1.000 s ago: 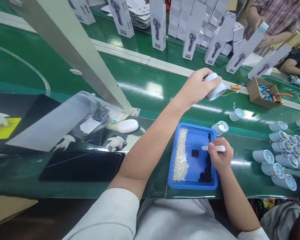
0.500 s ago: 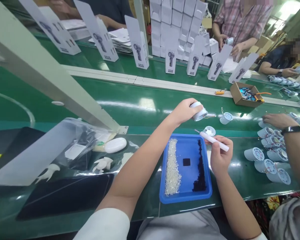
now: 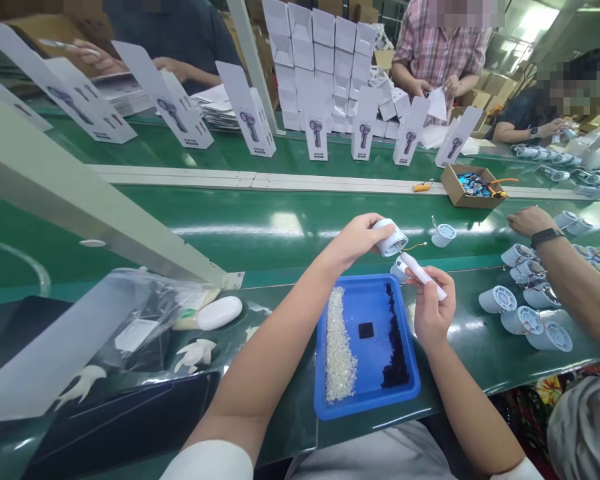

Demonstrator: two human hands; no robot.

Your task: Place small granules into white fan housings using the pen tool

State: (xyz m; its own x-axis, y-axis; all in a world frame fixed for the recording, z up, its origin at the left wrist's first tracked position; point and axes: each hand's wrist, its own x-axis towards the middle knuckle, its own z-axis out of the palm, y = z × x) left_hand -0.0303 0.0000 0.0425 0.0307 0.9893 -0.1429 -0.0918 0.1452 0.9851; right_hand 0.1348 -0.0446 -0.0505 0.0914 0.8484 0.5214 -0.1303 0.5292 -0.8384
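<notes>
My left hand point(image 3: 361, 241) grips a pale blue round fan housing point(image 3: 387, 235) above the far edge of the blue tray, its open end tilted toward my right hand. A thin wire trails from it. My right hand point(image 3: 435, 307) holds a white pen-shaped screwdriver point(image 3: 424, 275), whose tip reaches the housing's open end; exact contact I cannot make out. Below, another pale housing point(image 3: 399, 269) stands behind the tray, partly hidden. Inside the blue tray point(image 3: 373, 370) lie a strip of small clear-white pieces point(image 3: 339, 363), a strip of small black pieces point(image 3: 397, 360) and a black square point(image 3: 366, 330).
A single housing point(image 3: 444, 235) sits on the green belt, with several more housings point(image 3: 497, 299) at right near a co-worker's hand point(image 3: 533, 221). Beyond are a cardboard box point(image 3: 463, 193) and upright white boxes point(image 3: 317, 137). A metal post point(image 3: 145, 220) slants at left beside plastic bags point(image 3: 145, 333).
The screwdriver has come up to the housing's open end, and the housing has turned toward it. The view has shifted slightly. The co-worker's hand at right has moved off the nearby housings.
</notes>
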